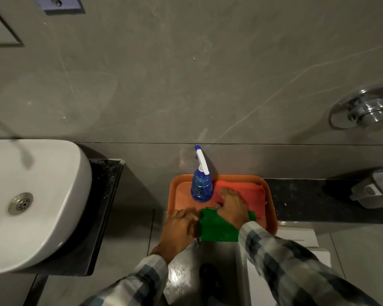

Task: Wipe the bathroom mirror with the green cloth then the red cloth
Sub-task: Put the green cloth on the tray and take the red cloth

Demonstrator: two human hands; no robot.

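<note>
An orange tray [272, 208] sits on the dark ledge against the wall. A green cloth [217, 228] lies over the tray's front edge. A red cloth [250, 191] lies flat in the tray's back right part. My left hand [179, 226] is at the green cloth's left edge, its fingers curled on that edge. My right hand [230, 206] rests flat across both cloths: the palm covers the green one and the spread fingers reach onto the red one. A framed panel [0, 29] at the top left may be the mirror's corner.
A blue spray bottle [201, 184] with a white trigger stands upright in the tray's back left, just left of my right hand. A white basin [31, 206] is at the left, a chrome flush fitting [363, 111] on the wall at the right, and a toilet cistern [296, 239] below the tray.
</note>
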